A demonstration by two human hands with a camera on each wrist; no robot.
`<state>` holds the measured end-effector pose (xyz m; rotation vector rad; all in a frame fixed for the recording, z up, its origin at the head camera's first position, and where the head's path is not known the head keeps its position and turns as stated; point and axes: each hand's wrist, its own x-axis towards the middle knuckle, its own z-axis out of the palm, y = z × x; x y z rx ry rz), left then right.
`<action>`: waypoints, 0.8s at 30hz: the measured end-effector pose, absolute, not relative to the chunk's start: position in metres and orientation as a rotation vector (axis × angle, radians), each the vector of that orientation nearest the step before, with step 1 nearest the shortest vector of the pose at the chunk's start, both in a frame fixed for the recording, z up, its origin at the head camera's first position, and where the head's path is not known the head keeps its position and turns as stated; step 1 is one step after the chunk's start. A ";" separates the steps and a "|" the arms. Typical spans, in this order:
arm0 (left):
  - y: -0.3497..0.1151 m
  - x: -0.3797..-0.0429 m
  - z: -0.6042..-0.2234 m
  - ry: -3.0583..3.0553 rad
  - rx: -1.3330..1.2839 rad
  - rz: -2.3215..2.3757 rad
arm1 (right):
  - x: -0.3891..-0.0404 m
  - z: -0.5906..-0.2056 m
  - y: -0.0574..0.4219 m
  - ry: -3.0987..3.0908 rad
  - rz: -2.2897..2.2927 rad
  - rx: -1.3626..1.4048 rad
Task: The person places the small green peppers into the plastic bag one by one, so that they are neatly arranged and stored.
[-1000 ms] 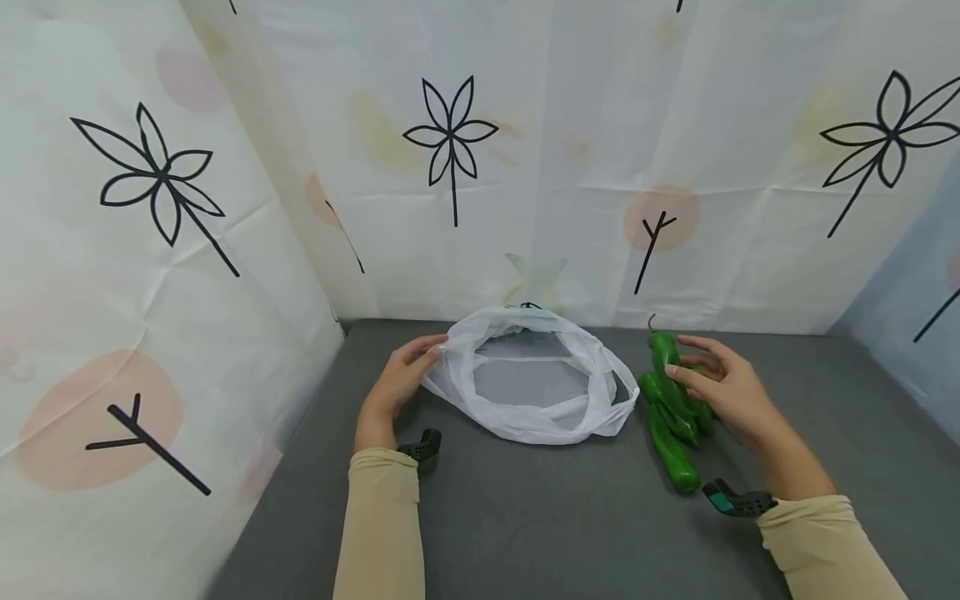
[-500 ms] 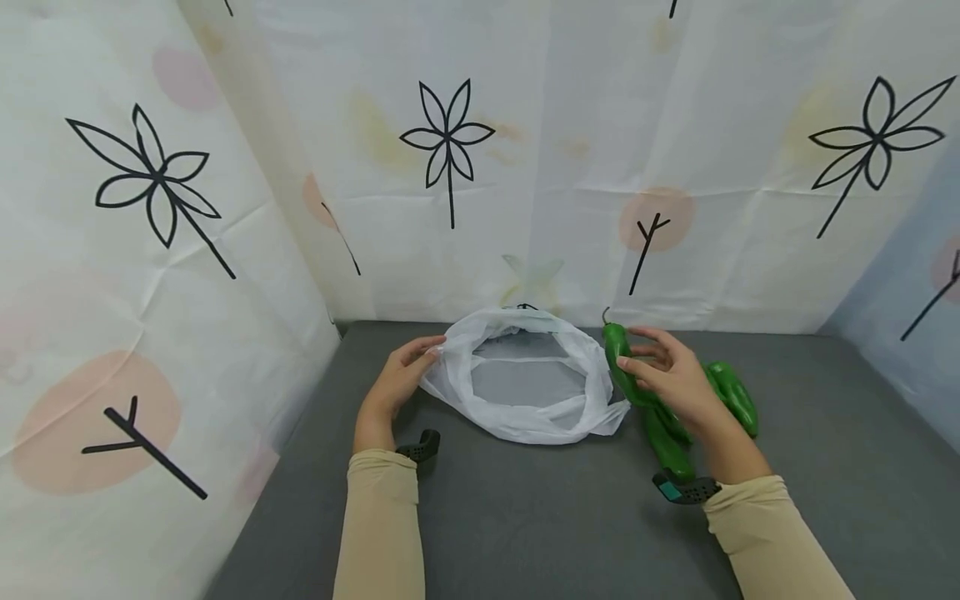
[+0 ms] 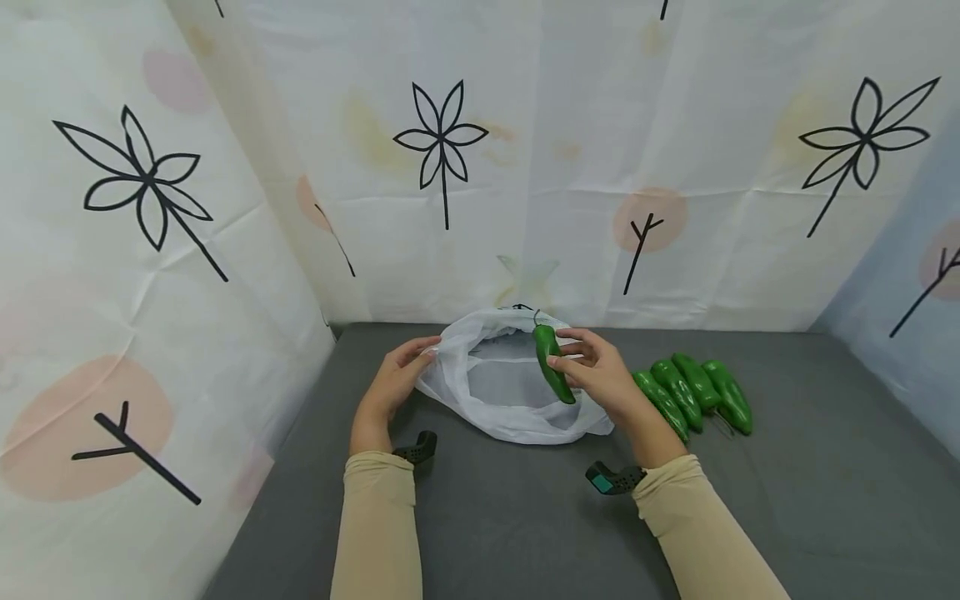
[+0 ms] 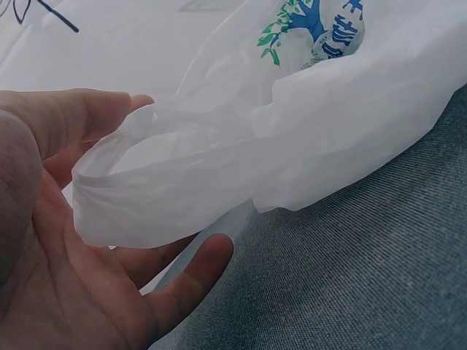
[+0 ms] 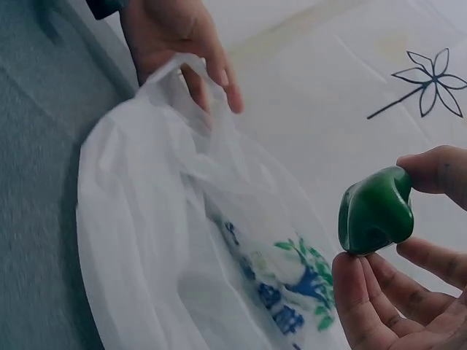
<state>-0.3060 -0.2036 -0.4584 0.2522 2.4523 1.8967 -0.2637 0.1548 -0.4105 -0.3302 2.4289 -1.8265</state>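
Note:
A white plastic bag with its mouth spread wide stands on the grey table. At its left side my left hand holds the handle edge between thumb and fingers; in the left wrist view the bag's thin loop lies in the hand. My right hand pinches a long green pepper by its side, stem upward, over the right part of the bag's mouth. Seen end-on in the right wrist view, the pepper sits between thumb and fingertips, beside the bag's blue and green print.
Several more green peppers lie side by side on the grey table, right of the bag. A pale curtain with black flower drawings rises behind the table and along its left side.
My right hand has lifted one pepper from the group and carried it left over the bag's mouth. The left hand has stayed at the bag's left edge.

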 end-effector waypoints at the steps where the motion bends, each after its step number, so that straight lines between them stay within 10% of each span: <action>1: -0.203 -0.306 -0.459 2.452 0.256 1.892 | -0.265 -0.411 0.150 2.410 -1.834 -0.320; 24: -0.202 -0.306 -0.456 2.439 0.285 1.888 | -0.285 -0.438 0.068 2.252 -1.986 -0.094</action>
